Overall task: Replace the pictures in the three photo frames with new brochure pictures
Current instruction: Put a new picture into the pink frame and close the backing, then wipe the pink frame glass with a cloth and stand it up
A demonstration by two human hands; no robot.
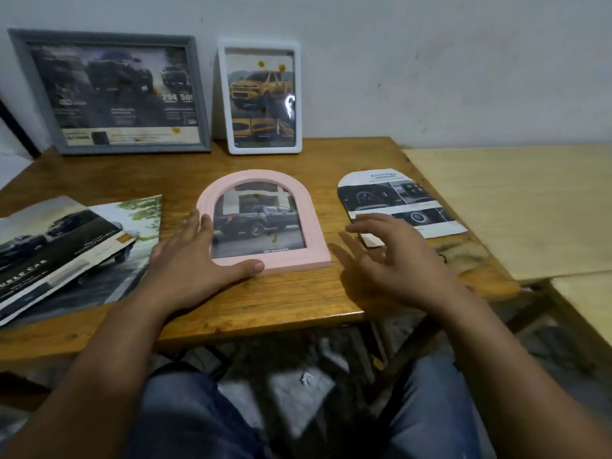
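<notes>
A pink arched photo frame (298, 207) lies flat mid-table, showing a dark pickup truck picture. My left hand (195, 260) rests flat on its lower left corner, fingers spread, thumb along the bottom edge. My right hand (394, 256) hovers open to the right of the frame, fingertips over the near end of an arch-shaped brochure cutout (397, 197). A grey frame (195, 94) with a dark car page and a white frame (296, 94) with a yellow car page lean against the wall at the back.
Loose car brochure pages (66, 246) lie at the table's left. The wooden table (265, 303) ends close in front of my knees. A pale plywood board (516, 207) sits to the right, level with the table. A white wall stands behind the frames.
</notes>
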